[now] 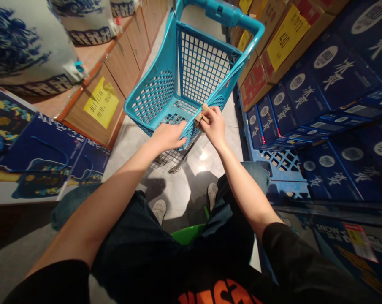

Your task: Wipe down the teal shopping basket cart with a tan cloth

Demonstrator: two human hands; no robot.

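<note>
A blue plastic shopping cart (159, 95) with lattice walls stands in front of me, its basket holding nothing that I can see. My left hand (170, 136) rests at the cart's near rim, thumb and fingers apart around the edge, with nothing in it. Pinched in my right hand (214, 126) is a crumpled beige cloth (201, 118), which touches the top of the cart's near right rim. The two hands are a short distance apart along that rim.
Blue beer cartons (328, 69) are stacked on a blue pallet (281, 166) at right. Large blue-and-white jars (23, 46) stand on a wooden cabinet (121, 57) at left, above blue gift bags (48, 156). A green stool (187, 234) is under me.
</note>
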